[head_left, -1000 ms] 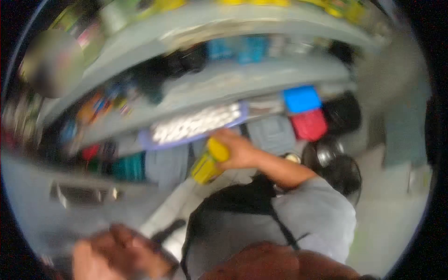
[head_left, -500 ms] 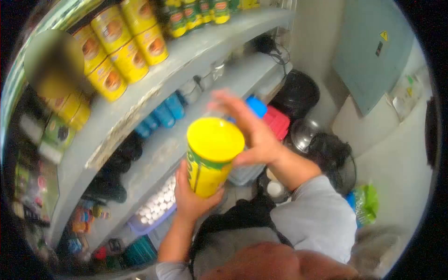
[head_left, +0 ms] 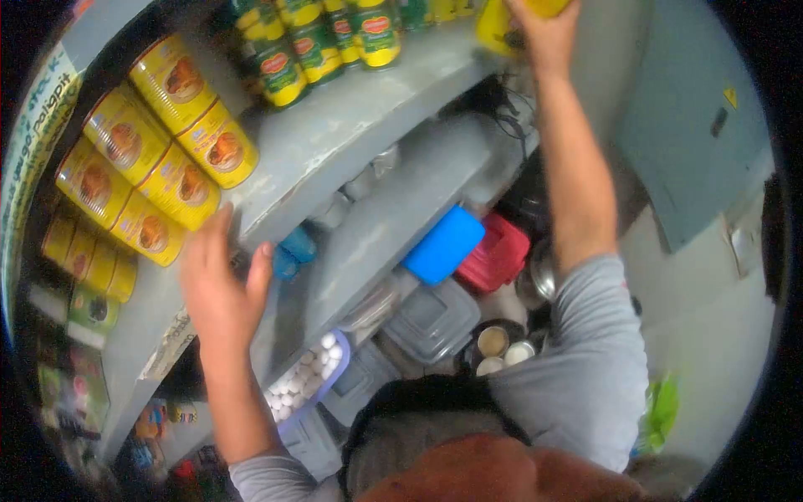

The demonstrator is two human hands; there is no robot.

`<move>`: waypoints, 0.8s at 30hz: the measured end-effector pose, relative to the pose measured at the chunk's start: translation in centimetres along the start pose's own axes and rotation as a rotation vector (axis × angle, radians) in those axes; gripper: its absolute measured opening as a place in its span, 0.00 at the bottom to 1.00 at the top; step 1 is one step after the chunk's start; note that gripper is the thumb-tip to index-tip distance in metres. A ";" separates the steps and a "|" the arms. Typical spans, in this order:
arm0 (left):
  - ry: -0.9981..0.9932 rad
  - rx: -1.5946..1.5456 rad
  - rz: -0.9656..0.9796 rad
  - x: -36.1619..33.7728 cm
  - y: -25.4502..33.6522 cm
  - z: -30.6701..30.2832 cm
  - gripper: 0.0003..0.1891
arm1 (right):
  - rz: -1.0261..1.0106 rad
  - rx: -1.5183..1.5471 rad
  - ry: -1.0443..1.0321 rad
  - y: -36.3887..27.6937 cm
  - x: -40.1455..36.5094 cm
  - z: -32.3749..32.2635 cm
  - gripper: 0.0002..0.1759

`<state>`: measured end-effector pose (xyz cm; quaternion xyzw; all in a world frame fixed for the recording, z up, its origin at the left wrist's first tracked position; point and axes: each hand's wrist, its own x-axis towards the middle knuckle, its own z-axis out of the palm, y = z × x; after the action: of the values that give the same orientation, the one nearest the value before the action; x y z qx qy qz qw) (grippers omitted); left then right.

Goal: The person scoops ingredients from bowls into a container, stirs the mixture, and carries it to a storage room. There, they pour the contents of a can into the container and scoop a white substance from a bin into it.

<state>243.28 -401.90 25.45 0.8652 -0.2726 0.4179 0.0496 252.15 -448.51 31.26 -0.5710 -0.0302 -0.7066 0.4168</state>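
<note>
At the top right of the head view, my right hand (head_left: 550,32) is wrapped round a yellow canister (head_left: 495,30) with a yellow lid, held over the far end of the upper grey shelf (head_left: 335,125). The top of the canister is cut off by the frame edge. My left hand (head_left: 222,289) is open at the shelf's front edge, thumb apart from the fingers. Its fingertips are right by the stacked yellow cans (head_left: 188,184) with food pictures on their labels. Further along the same shelf stand several green and yellow cans (head_left: 376,38).
Below the upper shelf runs a lower grey shelf (head_left: 368,243). Beneath are a tray of white eggs (head_left: 305,376), clear lidded boxes (head_left: 431,318), a blue lid (head_left: 443,243) and a red container (head_left: 498,251). A grey panel (head_left: 694,125) is on the right wall.
My right hand has carried the canister from in front of my body up to the shelf's far end. My left hand has let go of it and moved left to the shelf edge.
</note>
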 end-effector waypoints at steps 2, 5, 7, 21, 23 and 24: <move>-0.046 0.073 0.023 -0.8 -0.8 1.2 0.30 | 0.206 -0.334 -0.129 -2.3 1.0 1.8 0.46; 0.051 0.021 0.090 -0.3 -1.4 1.7 0.26 | -0.004 -0.309 -0.494 13.2 8.1 6.6 0.25; 0.090 0.043 0.089 -1.1 -2.3 2.3 0.31 | -0.163 -0.414 -0.518 14.1 6.0 10.8 0.25; 0.249 -0.056 0.249 -1.9 -3.8 4.5 0.18 | 0.074 0.253 -1.328 -5.3 -42.7 2.4 0.23; 0.379 -0.112 0.342 -5.2 -3.8 2.3 0.15 | 0.159 0.337 -1.658 -8.5 -49.5 1.4 0.23; 0.486 -0.150 0.310 -7.4 -3.1 0.7 0.14 | 0.174 0.380 -1.797 -10.0 -52.0 0.8 0.23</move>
<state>241.66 -396.32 19.85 0.6817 -0.4117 0.5942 0.1126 246.57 -412.68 -7.40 -0.8273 -0.4149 0.0530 0.3750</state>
